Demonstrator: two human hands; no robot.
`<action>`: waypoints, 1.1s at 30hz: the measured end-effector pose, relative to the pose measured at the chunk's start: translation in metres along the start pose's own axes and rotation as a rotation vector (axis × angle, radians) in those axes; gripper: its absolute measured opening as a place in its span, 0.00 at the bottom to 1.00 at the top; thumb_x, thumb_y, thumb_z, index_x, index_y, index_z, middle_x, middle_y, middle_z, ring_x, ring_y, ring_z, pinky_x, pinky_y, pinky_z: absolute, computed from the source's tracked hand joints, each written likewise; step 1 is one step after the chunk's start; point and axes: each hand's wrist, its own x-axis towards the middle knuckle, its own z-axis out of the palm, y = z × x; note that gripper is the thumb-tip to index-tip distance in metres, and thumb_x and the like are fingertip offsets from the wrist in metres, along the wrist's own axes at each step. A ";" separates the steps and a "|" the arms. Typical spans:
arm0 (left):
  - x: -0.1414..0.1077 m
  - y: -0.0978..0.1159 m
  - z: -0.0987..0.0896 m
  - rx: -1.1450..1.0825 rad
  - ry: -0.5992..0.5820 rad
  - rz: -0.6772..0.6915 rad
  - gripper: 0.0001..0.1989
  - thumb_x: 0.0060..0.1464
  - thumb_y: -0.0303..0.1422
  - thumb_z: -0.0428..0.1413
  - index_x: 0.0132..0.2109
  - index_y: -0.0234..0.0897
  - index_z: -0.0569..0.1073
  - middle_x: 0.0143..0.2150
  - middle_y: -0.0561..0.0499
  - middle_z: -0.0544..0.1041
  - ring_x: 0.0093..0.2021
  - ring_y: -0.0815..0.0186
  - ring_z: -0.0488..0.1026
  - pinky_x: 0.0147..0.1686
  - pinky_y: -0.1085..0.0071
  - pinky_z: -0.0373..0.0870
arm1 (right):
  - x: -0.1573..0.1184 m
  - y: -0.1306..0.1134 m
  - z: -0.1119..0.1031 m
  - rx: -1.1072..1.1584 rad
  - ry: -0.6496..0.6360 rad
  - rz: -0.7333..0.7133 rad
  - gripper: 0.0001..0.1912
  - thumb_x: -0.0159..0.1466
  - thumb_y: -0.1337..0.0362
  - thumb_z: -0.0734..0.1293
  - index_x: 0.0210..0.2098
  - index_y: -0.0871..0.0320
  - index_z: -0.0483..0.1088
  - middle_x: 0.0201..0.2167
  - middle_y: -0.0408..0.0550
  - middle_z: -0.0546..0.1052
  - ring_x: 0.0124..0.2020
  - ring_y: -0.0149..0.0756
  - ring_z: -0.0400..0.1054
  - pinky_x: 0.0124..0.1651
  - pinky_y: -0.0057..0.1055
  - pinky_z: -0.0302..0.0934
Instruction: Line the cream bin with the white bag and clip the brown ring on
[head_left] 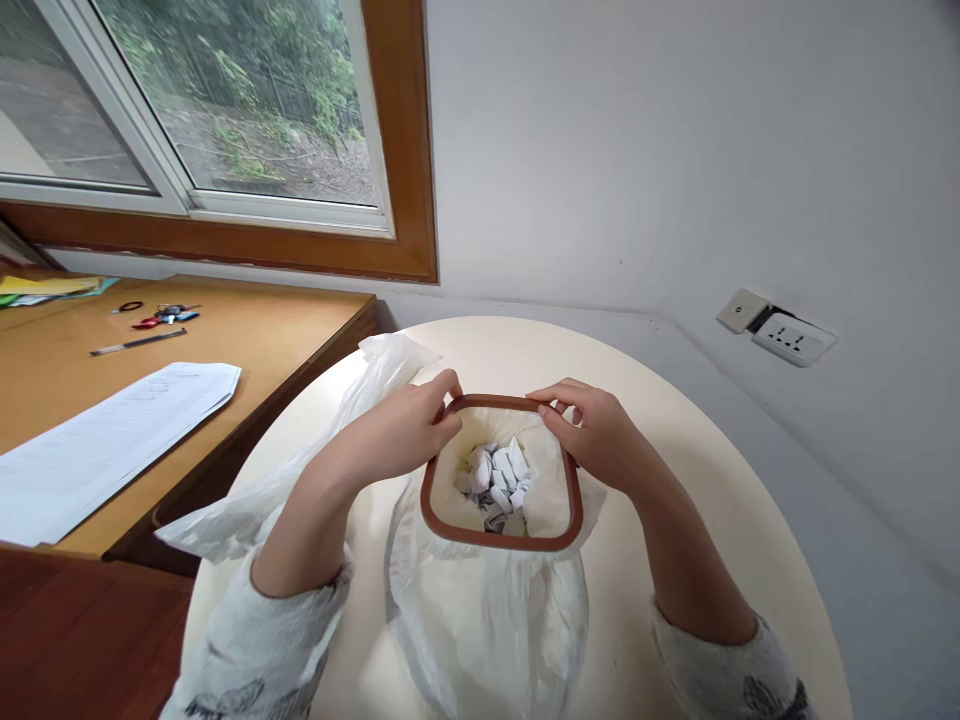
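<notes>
A small trash bin with a brown square rim stands on the round white table. Its white plastic liner bag hangs out over the near side below the rim. Crumpled paper scraps lie inside. My left hand pinches the rim at its far left corner, thumb on the inner side. At the far right corner my right hand grips the same rim, fingers curled around it. Another white plastic bag lies stretched out on the table, partly behind my left forearm.
The round table meets a white wall with a power socket on the right. On the left, a wooden desk holds printed papers, a pen, keys and a dark ring. A window is above it.
</notes>
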 end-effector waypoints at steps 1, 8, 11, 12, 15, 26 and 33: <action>0.000 0.000 0.000 0.006 -0.008 -0.006 0.08 0.53 0.33 0.42 0.40 0.41 0.62 0.22 0.55 0.66 0.20 0.68 0.60 0.18 0.74 0.54 | 0.000 0.001 0.000 -0.004 -0.002 -0.002 0.12 0.59 0.68 0.59 0.38 0.54 0.72 0.36 0.44 0.74 0.33 0.31 0.65 0.34 0.28 0.58; 0.002 0.000 0.003 0.036 -0.037 -0.013 0.06 0.52 0.31 0.42 0.38 0.41 0.60 0.20 0.56 0.62 0.19 0.69 0.57 0.17 0.74 0.51 | 0.000 0.001 0.000 -0.030 -0.030 -0.002 0.12 0.60 0.68 0.58 0.39 0.53 0.70 0.37 0.42 0.73 0.35 0.30 0.65 0.37 0.28 0.58; 0.003 -0.001 0.004 0.051 -0.051 -0.019 0.06 0.52 0.31 0.42 0.38 0.41 0.60 0.20 0.57 0.60 0.19 0.69 0.56 0.17 0.73 0.51 | -0.001 0.000 0.001 -0.048 -0.038 0.012 0.11 0.61 0.68 0.57 0.38 0.53 0.69 0.37 0.42 0.73 0.37 0.30 0.65 0.38 0.29 0.58; 0.004 -0.001 0.004 0.056 -0.054 -0.024 0.06 0.51 0.31 0.42 0.38 0.41 0.60 0.20 0.57 0.60 0.19 0.69 0.56 0.17 0.73 0.51 | -0.001 0.000 0.001 -0.054 -0.041 0.016 0.11 0.61 0.68 0.57 0.38 0.53 0.69 0.37 0.42 0.73 0.37 0.31 0.65 0.38 0.29 0.58; 0.005 -0.003 0.008 0.068 -0.044 -0.027 0.06 0.51 0.32 0.42 0.38 0.41 0.59 0.21 0.56 0.62 0.19 0.69 0.57 0.17 0.73 0.52 | -0.003 -0.002 0.001 -0.066 -0.051 0.025 0.11 0.61 0.68 0.56 0.37 0.54 0.68 0.37 0.42 0.73 0.38 0.31 0.65 0.39 0.30 0.58; 0.006 -0.005 0.013 0.076 -0.042 -0.061 0.03 0.52 0.31 0.40 0.36 0.41 0.55 0.23 0.55 0.62 0.19 0.69 0.56 0.17 0.74 0.52 | -0.004 -0.006 0.004 -0.171 -0.046 0.039 0.12 0.62 0.69 0.55 0.38 0.55 0.68 0.37 0.45 0.73 0.39 0.35 0.65 0.40 0.33 0.60; 0.004 -0.002 0.012 0.099 -0.030 -0.058 0.04 0.52 0.32 0.41 0.37 0.41 0.57 0.22 0.55 0.62 0.18 0.68 0.56 0.16 0.73 0.51 | -0.016 -0.030 -0.003 -0.268 0.114 -0.119 0.19 0.66 0.61 0.54 0.54 0.58 0.61 0.53 0.52 0.67 0.55 0.40 0.59 0.54 0.41 0.56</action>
